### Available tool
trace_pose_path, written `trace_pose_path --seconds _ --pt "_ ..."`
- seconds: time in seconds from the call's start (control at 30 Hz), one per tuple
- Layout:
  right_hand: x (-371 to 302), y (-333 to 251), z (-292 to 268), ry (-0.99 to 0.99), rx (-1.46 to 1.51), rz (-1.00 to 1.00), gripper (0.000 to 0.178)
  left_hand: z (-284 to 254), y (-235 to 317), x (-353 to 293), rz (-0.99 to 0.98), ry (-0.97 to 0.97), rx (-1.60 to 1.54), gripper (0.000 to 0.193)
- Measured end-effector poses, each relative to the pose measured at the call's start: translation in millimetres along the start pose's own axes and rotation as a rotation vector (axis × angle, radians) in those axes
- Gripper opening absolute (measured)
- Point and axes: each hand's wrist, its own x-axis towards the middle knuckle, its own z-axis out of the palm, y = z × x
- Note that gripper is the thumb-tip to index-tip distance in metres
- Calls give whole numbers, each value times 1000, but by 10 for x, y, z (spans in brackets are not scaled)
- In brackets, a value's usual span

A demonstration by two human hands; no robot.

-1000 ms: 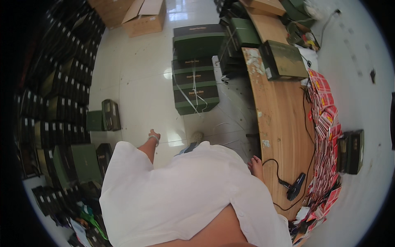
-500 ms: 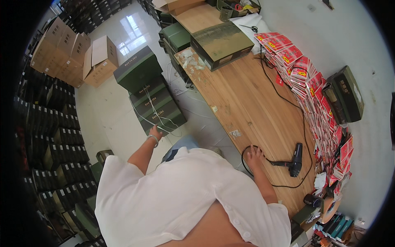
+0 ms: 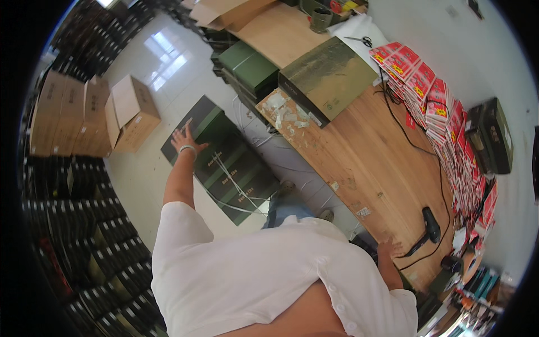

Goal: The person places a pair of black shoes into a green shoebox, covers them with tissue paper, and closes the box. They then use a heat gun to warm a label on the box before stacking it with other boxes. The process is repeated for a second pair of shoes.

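Observation:
My left hand (image 3: 185, 140) reaches forward with its fingers spread. Its palm rests on, or just over, the top dark green box (image 3: 178, 124) of a stack on the floor. White straps (image 3: 229, 175) run loosely across the lower green boxes (image 3: 238, 185) of that stack. On the right, my right hand (image 3: 390, 247) lies flat with fingers apart at the near edge of the wooden table (image 3: 365, 168). Close beside its fingertips is the handle of a black hair dryer (image 3: 431, 224), whose black cord (image 3: 443, 196) curves along the tabletop.
A large green box (image 3: 331, 73) sits on the table, with scissors (image 3: 362, 41) beyond it. Piles of red-and-white printed packets (image 3: 438, 112) line the wall. Brown cartons (image 3: 132, 109) stand on the floor at left, near shelves of dark boxes (image 3: 95, 224). Loose straps trail under the table.
My left hand has left the white straps and moved up to the top box, which now sits differently. My right hand stays on the table, nearer the dryer's handle. The whole view has shifted.

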Motion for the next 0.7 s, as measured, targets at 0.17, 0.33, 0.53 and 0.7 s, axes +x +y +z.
trace_pose_path --seconds 0.17,0.33,0.53,0.7 --pt "-311 -349 123 68 182 -189 55 121 -282 719 75 -180 56 145" --pt "-644 -343 10 -28 239 -62 58 357 -305 1117 76 -263 97 151" --pt "-522 -26 70 4 333 91 59 574 -312 920 186 -140 182 143" --pt "-185 228 202 -94 373 143 56 492 39 34 265 -119 282 142"
